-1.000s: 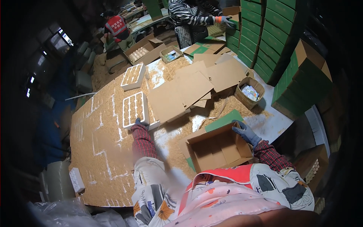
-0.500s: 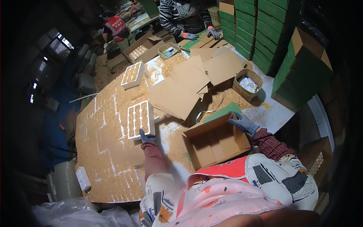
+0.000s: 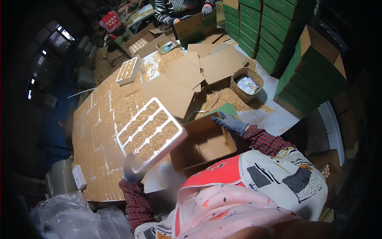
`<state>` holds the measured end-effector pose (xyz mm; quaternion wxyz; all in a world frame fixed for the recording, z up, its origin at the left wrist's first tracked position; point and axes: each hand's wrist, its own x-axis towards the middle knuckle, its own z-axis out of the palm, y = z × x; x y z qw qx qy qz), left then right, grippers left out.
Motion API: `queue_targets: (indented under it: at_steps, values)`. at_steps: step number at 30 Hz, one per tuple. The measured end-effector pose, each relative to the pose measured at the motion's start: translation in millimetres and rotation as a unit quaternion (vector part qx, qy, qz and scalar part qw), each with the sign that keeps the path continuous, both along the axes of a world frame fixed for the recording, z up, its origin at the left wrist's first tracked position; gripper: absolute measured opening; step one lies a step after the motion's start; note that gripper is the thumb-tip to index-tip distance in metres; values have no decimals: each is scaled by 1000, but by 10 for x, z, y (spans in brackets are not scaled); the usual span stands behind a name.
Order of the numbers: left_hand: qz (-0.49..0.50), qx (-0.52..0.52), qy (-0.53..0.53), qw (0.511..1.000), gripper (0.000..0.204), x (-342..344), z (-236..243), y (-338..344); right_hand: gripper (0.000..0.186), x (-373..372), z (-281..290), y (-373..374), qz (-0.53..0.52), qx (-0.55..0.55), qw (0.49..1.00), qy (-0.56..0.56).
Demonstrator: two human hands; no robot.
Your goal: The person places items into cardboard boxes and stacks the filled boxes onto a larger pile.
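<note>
- Holding a white tray (image 3: 169, 150) by its near-left side, the gloved left hand (image 3: 132, 169) is somewhat blurred; its grip is on the tray, though I cannot make out every finger.
- That tray, filled with tan shavings between white dividers, is tilted above the near part of the surface (image 3: 260, 113), just left of an open cardboard box (image 3: 195, 129); I cannot tell whether the two touch.
- The gloved right hand (image 3: 230, 122) has its grip on the box's far-right rim, fingers hooked over the edge.
- Far left on the surface, another white tray (image 3: 137, 68) of shavings sits apart.
- Loose cardboard sheets (image 3: 217, 63) lie overlapped beyond the box, and to their right a basket (image 3: 256, 75) carries printed packets (image 3: 246, 85).
- Tan shavings (image 3: 93, 145) cover the left of the surface, marked with white lines.
- Green boxes (image 3: 270, 44) rise in stacks at the far right.
- Across the surface, a co-worker in striped sleeves (image 3: 165, 14) has gloved hands at a carton (image 3: 195, 28).
</note>
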<state>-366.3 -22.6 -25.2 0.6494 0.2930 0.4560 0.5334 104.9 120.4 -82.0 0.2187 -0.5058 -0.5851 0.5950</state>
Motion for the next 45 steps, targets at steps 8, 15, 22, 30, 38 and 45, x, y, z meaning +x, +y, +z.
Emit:
queue_targets:
  at_steps: [8,15,22,30,38,45]
  values:
    - [-202,-51,254,944,45,720,-215,-105,51,-49,-249,39,54,180,982,-9]
    - [-186,-172,226,941,47,1348,404,207,60,11,-474,245,17,108,994,-26]
    - [-180,-131,429,876,46,1857,-232,194,51,1423,-603,1549,-174,337,902,-206]
    - [-233,-279,759,540,45,2576,-18,397,36,2166,-1083,2145,-74,196,873,-441]
    - [-187,97,751,626,48,2665,309,970,35,2198,-485,1691,-158,314,913,-206]
    - [-213,-8,829,517,110,2647,-527,2853,42,2214,-803,1483,-349,213,905,-115]
